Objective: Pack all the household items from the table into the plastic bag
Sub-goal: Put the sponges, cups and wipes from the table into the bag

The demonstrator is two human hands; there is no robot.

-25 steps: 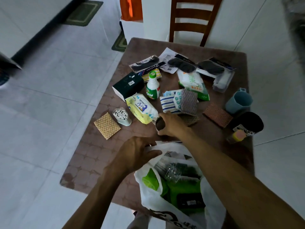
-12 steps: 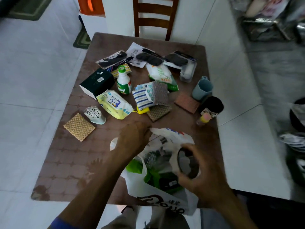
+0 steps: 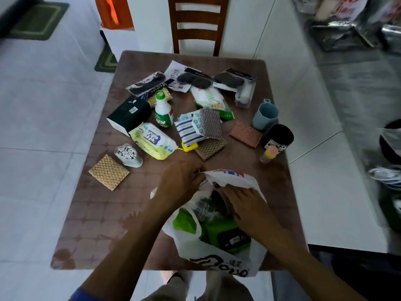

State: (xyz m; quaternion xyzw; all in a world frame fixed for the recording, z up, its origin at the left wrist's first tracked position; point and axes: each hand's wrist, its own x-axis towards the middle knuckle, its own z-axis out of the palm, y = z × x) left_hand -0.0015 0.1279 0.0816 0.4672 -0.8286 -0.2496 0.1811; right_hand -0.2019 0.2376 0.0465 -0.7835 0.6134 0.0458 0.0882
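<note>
- White thin plastic bag [image 3: 219,255] with black lettering sits at the near edge of the brown patterned table [image 3: 91,224], at 6 o'clock, its mouth gaping upward.
- Left hand [image 3: 181,181] grips the far rim of the bag at its 11 o'clock corner, fingers curled round the plastic and holding the mouth up.
- Right hand [image 3: 245,205] reaches into the mouth from 4 o'clock; its fingers lie on a dark round object [image 3: 217,202] inside the bag, but whether they curl round it cannot be told.
- Already inside the bag: one clear crinkled plastic item, two bright green pieces [image 3: 185,222], and one black rectangular pack with a label [image 3: 233,241].
- Loose on the table, beyond the bag toward 12 o'clock, counted:
  - one yellow baby-wipes pack [image 3: 153,141];
  - one white bottle with a green cap [image 3: 163,110];
  - one dark green box [image 3: 129,115];
  - one clear tub of cotton swabs [image 3: 128,155];
  - four woven scouring pads: one tan [image 3: 108,172] at 9 o'clock, one pink-brown [image 3: 245,134] at 2 o'clock, and two by the striped cloths in the middle;
  - one light blue cup [image 3: 265,115] and one black cup [image 3: 278,135], just beside each other at 2 o'clock;
  - three packs of dark eye masks along the far side.
- Brown wooden chair [image 3: 198,25] stands behind the table at 12 o'clock.
</note>
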